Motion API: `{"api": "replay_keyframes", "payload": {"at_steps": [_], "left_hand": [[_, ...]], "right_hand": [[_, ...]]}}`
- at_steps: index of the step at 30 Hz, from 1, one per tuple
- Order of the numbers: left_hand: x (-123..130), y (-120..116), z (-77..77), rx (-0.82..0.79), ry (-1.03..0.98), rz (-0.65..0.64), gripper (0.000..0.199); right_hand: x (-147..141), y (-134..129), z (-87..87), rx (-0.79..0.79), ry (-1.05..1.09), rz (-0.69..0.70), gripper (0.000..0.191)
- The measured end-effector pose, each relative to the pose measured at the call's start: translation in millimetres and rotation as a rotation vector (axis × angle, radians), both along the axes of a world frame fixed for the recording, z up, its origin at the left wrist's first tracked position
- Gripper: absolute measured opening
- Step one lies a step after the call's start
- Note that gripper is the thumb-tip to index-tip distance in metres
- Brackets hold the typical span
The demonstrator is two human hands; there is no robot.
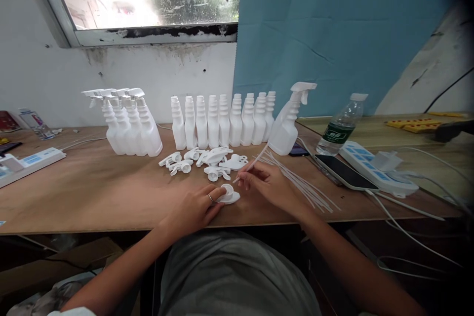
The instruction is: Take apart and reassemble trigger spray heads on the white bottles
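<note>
Near the table's front edge, my left hand is closed on a white spray trigger head, its round collar facing up. My right hand pinches a thin white plastic tube, slanted, with its lower end close to the collar; I cannot tell whether they touch. Several more trigger heads lie in a loose pile just beyond my hands. To the right of my right hand, a bundle of thin tubes is spread on the table. Open white bottles stand in a row behind the pile.
At the left stand several bottles with trigger heads fitted; another fitted bottle is on the right. Further right are a water bottle, a phone and a power strip with cables. Another power strip lies far left.
</note>
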State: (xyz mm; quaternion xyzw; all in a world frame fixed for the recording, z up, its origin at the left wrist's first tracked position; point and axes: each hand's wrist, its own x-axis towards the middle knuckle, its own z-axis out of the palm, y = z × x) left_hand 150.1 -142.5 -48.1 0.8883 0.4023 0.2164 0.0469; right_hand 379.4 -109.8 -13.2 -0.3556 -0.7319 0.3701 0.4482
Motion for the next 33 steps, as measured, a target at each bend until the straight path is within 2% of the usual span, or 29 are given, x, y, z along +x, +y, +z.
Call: {"api": "replay_keyframes", "payload": {"at_steps": [4, 9, 17, 25, 33], "left_hand": [[0, -1, 1.9, -0.003, -0.012, -0.008, 0.029], [0, 0, 1.2, -0.01, -0.024, -0.003, 0.03], [1, 0, 1.4, -0.004, -0.034, -0.008, 0.029], [0, -1, 1.2, 0.002, -0.036, -0.002, 0.029], [1, -1, 2.9, 0.0, -0.039, -0.031, 0.026]], "right_hand": [[-14, 1, -6.6, 0.04, -0.091, 0.037, 0.026], [-18, 3, -12.4, 0.089, -0.136, 0.027, 0.026], [-21, 1, -11.2, 0.111, -0.178, 0.016, 0.023], [-25, -2, -6.0, 0.213, -0.258, -0.019, 0.02], [-25, 2, -12.4, 0.291, -0.312, 0.065, 0.018]]}}
